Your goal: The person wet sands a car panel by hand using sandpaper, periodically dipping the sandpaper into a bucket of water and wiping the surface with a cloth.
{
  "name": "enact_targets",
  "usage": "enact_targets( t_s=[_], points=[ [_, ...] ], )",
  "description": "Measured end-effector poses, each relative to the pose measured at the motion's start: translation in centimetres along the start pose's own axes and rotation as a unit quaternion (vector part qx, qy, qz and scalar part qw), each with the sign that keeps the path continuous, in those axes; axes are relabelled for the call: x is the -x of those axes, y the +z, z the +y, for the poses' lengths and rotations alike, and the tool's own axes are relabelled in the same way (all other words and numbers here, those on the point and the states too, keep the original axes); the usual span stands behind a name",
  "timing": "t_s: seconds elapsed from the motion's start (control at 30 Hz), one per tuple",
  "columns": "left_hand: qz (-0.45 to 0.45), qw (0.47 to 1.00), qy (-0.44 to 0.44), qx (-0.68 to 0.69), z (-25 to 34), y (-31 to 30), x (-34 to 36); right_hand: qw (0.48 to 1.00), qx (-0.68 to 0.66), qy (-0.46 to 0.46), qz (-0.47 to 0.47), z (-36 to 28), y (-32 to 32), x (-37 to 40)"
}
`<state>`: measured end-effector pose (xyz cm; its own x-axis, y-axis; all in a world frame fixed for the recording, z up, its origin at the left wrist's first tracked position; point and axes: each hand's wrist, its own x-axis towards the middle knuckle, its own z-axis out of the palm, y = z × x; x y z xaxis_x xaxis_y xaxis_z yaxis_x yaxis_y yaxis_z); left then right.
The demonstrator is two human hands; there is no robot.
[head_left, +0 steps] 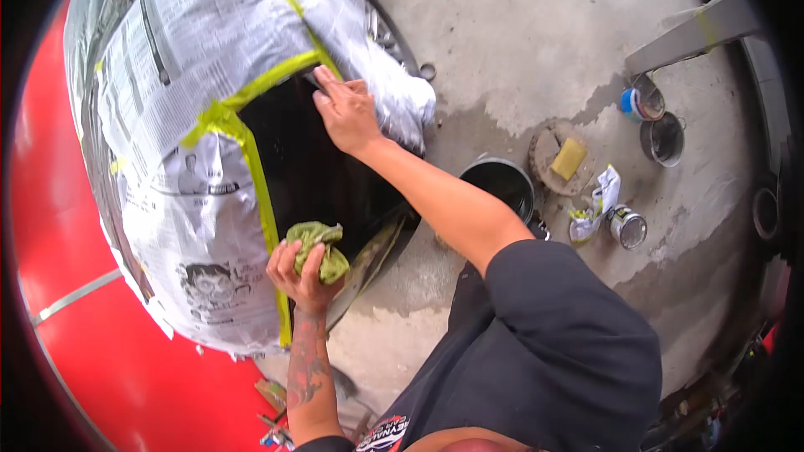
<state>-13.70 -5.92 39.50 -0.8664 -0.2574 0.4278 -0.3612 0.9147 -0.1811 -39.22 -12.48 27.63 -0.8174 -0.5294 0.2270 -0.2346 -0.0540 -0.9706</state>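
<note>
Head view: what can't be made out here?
All in the head view:
- Right hand: its palm side, hidden by its own back.
- Green cloth: the part behind the fingers of the left hand.
- Large bucket: its contents, too dark to tell.
- Silver can: label wording, too small.
- Newspaper: whatever it covers.
- Red bodywork: its far extent, cut off by the dark lens rim.

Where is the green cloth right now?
In the head view, left of centre: the green cloth is in the person's left hand, by the black panel and its yellow tape.
</note>
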Motion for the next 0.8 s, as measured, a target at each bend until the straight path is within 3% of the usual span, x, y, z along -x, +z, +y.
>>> enact_targets(
  t_s=[0.13, 0.23, 0.3, 0.4, 0.5, 0.63, 0.8],
  points=[
    [0.006, 1.0, 0.004, 0.015, 0.2, -0.3, -0.3, 0.992, 0.028, -0.12, 0.04, 1.3, 0.7, -0.1],
    [-0.002, 1.0, 0.006, 0.014, 0.6, -0.7, -1.0, 0.998, -0.003, -0.002, -0.059, -0.3, -1.1, 1.0],
    [-0.005, 1.0, 0.001, 0.018, 0.6, -0.7, -0.9, 0.998, -0.004, 0.011, -0.058, -0.1, -0.6, -0.8],
    [0.0, 1.0, -0.002, 0.02, 0.7, -0.7, -0.9, 0.999, 0.027, -0.018, -0.036, -0.3, 0.1, -1.0],
    [0.002, 1.0, -0.006, 0.017, 0.4, -0.5, -0.4, 0.997, -0.033, -0.062, -0.036, -0.6, -1.0, -0.1],
    [0.003, 1.0, -0.005, 0.011, 0.3, -0.5, -0.3, 0.999, 0.026, -0.017, -0.031, 0.1, 0.1, -1.5],
    [-0.002, 1.0, 0.003, 0.019, 0.7, -0.9, -1.1, 0.998, 0.004, -0.066, -0.011, -0.7, -0.2, -0.9]
  ],
)
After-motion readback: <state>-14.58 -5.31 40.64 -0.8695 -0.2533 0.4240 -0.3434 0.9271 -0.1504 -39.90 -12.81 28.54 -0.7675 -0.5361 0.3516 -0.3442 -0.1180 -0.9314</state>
